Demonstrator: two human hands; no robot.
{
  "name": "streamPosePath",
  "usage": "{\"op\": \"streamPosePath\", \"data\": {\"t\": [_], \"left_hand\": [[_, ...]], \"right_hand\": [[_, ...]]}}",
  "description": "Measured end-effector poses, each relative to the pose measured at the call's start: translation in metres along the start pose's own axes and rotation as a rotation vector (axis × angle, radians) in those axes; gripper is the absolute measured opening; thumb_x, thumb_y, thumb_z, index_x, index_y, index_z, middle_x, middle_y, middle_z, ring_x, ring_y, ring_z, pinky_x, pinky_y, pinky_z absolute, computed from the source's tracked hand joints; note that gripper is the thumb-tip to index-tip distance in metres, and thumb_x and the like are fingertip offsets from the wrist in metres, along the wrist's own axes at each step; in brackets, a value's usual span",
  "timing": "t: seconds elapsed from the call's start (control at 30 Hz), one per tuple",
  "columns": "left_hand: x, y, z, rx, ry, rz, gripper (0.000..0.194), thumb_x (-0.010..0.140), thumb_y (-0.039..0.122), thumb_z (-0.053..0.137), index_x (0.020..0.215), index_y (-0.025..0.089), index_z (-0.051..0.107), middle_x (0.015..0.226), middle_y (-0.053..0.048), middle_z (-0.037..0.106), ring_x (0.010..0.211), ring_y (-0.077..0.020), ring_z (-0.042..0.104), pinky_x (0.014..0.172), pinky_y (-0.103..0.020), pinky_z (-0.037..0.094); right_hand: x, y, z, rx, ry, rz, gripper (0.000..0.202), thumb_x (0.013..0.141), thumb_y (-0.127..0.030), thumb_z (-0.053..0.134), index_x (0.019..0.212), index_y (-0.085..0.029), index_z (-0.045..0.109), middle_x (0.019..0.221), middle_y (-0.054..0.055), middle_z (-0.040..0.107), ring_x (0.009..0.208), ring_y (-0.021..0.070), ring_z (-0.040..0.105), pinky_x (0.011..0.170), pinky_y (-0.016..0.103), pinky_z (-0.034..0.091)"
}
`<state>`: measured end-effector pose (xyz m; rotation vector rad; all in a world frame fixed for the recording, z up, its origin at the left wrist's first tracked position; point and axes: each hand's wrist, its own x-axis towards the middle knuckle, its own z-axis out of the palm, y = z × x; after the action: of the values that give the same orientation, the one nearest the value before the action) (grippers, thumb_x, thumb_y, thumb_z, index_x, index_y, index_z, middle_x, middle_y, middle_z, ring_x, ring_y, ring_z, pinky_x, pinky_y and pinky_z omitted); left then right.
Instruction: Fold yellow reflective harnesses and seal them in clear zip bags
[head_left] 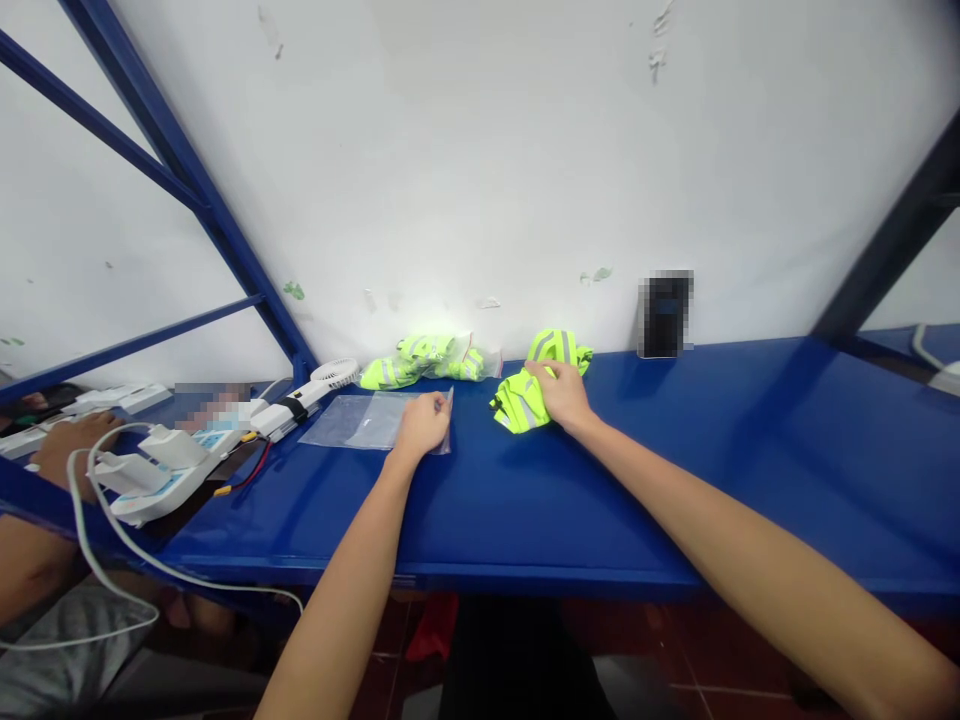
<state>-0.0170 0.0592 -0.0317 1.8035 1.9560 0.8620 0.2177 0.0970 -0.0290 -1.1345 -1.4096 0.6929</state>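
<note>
My left hand (426, 422) is closed on the right end of a clear plastic bag (352, 421), which lies flat on the blue table (487, 520). Fingers of my right hand (561, 393) are closed on a bundled yellow-green reflective fabric (520, 402) resting on the table. Another part of yellow-green fabric with grey stripes (555, 345) shows just behind that hand; whether it is the same piece I cannot tell. Against the wall, behind the clear bag, lie yellow-green items in clear bags (427, 358).
A white fan (334, 373) and a power strip with plugs (176, 470) lie at the left, with loose white cables. Another person's hand (75, 450) is at the far left. A dark object (665, 314) leans on the wall. Blue frame posts (217, 210) stand at the left.
</note>
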Motion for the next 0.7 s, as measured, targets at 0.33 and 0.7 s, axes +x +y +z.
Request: {"op": "streamPosePath", "data": {"t": [0.33,0.7], "left_hand": [[-0.015,0.037,0.041,-0.790,-0.267,-0.013,0.019,0.068,0.030,0.072,0.072,0.014,0.062,0.069,-0.006,0.071,0.062,-0.0175,0.067,0.064,-0.032,0.057],[-0.021,0.041,0.034,-0.413,0.138,0.264,0.028,0.078,0.032,0.058,0.054,0.018,0.050,0.049,0.003,0.051,0.047,-0.0105,0.048,0.051,-0.024,0.038]], "right_hand": [[-0.010,-0.009,0.018,0.417,-0.081,0.216,0.036,0.075,-0.050,0.058,0.074,-0.016,0.068,0.069,0.005,0.070,0.066,0.0220,0.063,0.060,0.030,0.047],[-0.001,-0.001,0.000,-0.294,0.095,-0.012,0.045,0.084,-0.052,0.048,0.088,-0.016,0.074,0.090,0.012,0.074,0.086,0.0276,0.066,0.079,0.034,0.045]]}}
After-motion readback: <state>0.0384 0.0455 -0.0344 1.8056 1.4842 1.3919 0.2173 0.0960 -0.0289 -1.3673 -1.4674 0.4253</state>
